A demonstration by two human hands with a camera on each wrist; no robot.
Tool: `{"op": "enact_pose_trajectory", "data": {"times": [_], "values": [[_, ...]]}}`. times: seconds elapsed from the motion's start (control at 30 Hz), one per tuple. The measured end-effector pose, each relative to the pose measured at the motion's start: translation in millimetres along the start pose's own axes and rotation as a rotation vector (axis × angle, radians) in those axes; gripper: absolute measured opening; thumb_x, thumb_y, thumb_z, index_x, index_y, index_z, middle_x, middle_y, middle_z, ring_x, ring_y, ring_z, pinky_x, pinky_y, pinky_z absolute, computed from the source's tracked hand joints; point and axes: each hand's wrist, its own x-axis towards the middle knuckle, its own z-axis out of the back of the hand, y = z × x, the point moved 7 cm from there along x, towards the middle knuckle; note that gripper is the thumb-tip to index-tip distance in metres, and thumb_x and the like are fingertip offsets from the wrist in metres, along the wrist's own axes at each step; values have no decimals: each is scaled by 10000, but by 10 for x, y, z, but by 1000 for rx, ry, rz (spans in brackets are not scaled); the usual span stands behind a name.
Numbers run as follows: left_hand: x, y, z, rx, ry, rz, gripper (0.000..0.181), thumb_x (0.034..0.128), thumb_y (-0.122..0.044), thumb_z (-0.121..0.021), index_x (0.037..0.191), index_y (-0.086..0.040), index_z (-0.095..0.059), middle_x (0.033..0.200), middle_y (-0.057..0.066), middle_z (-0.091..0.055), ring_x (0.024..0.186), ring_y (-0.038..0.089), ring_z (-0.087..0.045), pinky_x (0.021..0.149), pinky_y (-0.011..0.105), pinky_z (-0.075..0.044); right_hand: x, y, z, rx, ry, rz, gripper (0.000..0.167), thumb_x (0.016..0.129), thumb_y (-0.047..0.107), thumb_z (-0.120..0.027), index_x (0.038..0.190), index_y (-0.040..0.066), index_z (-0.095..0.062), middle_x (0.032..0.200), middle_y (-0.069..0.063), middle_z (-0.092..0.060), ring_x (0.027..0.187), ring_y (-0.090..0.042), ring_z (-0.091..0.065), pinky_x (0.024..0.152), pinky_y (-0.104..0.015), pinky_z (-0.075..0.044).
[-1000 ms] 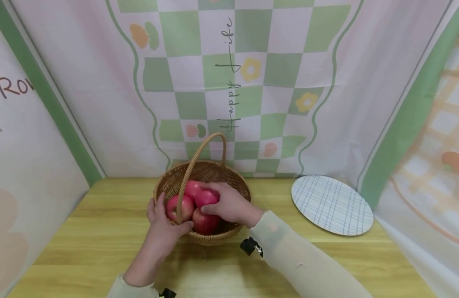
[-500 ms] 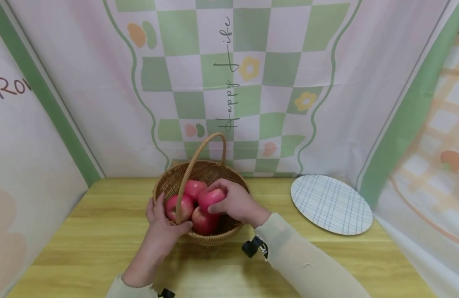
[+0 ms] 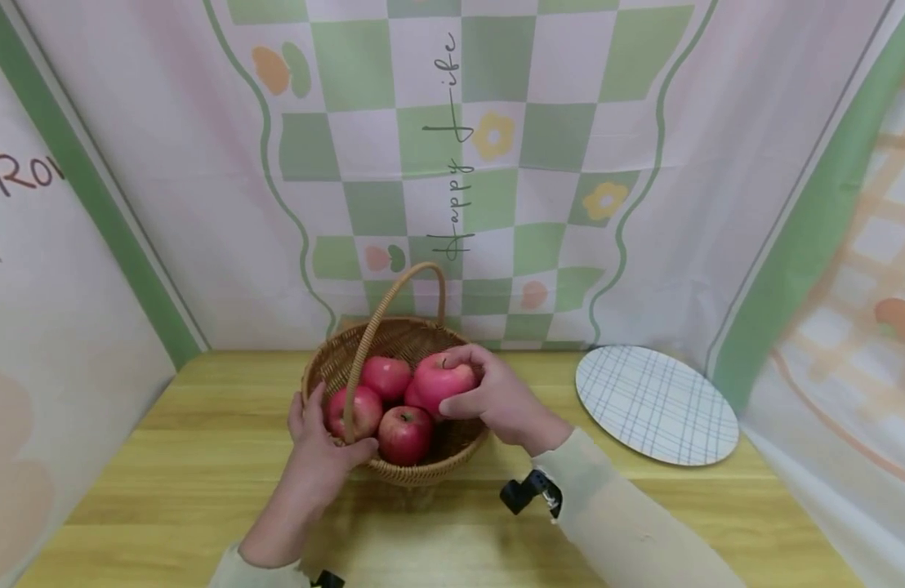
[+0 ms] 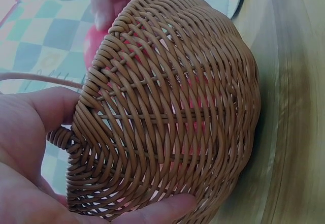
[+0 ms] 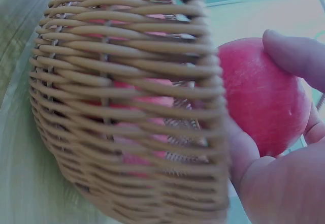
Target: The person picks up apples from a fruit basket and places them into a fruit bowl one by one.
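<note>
A wicker basket (image 3: 423, 471) with a tall arched handle holds several red apples (image 3: 405, 435). My left hand (image 3: 320, 457) grips the basket's near left rim beside the handle's foot; in the left wrist view its thumb and fingers (image 4: 162, 210) lie along the weave (image 4: 167, 107). With thumb and fingers my right hand (image 3: 507, 400) holds one red apple (image 3: 441, 382) above the basket's right part. The right wrist view shows this apple (image 5: 264, 97) at rim height, partly behind the basket's edge (image 5: 210, 82), fingers curled round it.
An oval plate (image 3: 654, 404) with a blue check pattern lies on the wooden table (image 3: 166, 482) at the right. Behind the basket hangs a green and white checkered cloth (image 3: 423, 139). More printed cloth stands at both sides.
My right hand has moved right and slightly up with the apple, uncovering another apple beneath. The left hand has stayed on the basket rim.
</note>
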Motion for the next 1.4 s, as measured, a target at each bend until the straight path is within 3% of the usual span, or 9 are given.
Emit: {"op": "enact_pose_trajectory", "data": {"times": [0.17, 0.37, 0.47, 0.63, 0.83, 1.03, 1.13, 1.23, 1.4], "values": [[6, 17, 13, 9, -5, 17, 1147, 790, -97, -805, 1609, -155, -4, 1575, 150, 286, 1413, 532, -81, 1064, 607, -279, -149, 63, 207, 4, -43, -7, 543, 706, -94, -797, 1170, 40, -549, 1324, -172, -543, 1124, -321, -560, 840, -406, -533], [20, 26, 15, 4, -8, 39, 1120, 808, -94, -790, 1611, -171, -12, 1580, 128, 283, 1426, 508, -40, 1081, 608, -235, -307, 56, 611, 45, -57, 9, 541, 723, -125, -779, 1174, 25, -520, 1397, -190, -463, 1163, -358, -533, 843, -455, -540], [25, 27, 15, 4, -8, 38, 1120, 810, -102, -791, 1610, -151, -8, 1576, 143, 290, 1421, 513, -56, 1080, 599, -245, -388, 10, 907, 91, -98, 14, 529, 758, -160, -744, 1202, 6, -509, 1421, -203, -396, 1166, -380, -523, 836, -502, -537], [28, 21, 17, 12, -6, 27, 1125, 813, -116, -790, 1605, -114, 9, 1565, 191, 295, 1411, 531, -75, 1078, 599, -252, -512, -143, 1522, 87, -239, -29, 447, 854, -104, -703, 1215, 42, -484, 1433, -131, -292, 1126, -342, -532, 836, -511, -534], [20, 23, 32, 12, -5, 33, 1122, 815, -116, -786, 1605, -115, 11, 1566, 182, 301, 1415, 529, -50, 1081, 600, -245, -649, -316, 2240, 109, -374, -90, 449, 909, -16, -698, 1263, 101, -447, 1350, -117, -294, 1062, -239, -554, 908, -494, -497], [13, -2, 47, 4, -13, 40, 1117, 805, -107, -787, 1605, -116, -8, 1571, 178, 287, 1418, 525, -41, 1091, 604, -220, -723, -526, 2815, 116, -499, -165, 500, 920, 42, -707, 1316, 138, -417, 1369, -131, -280, 1058, -221, -518, 973, -468, -452], [7, -13, 52, -4, -18, 40, 1103, 807, -96, -780, 1605, -119, -18, 1573, 173, 281, 1424, 512, -30, 1096, 593, -217, -733, -644, 3008, 134, -543, -218, 669, 920, 66, -713, 1472, 131, -339, 1400, -132, -266, 1052, -225, -499, 982, -450, -447], [1, -14, 52, -8, -20, 39, 1091, 811, -91, -775, 1605, -120, -27, 1575, 172, 274, 1426, 506, -21, 1098, 585, -218, -743, -730, 3141, 179, -575, -238, 714, 914, 44, -716, 1495, 119, -308, 1402, -134, -267, 1009, -223, -549, 960, -453, -463], [-3, -8, 44, -5, -19, 37, 1082, 816, -93, -773, 1604, -117, -32, 1574, 178, 276, 1428, 507, 1, 1100, 591, -206, -747, -809, 3243, 212, -634, -280, 789, 926, 19, -691, 1539, 100, -201, 1567, -229, -73, 910, -216, -603, 932, -441, -485]]}}
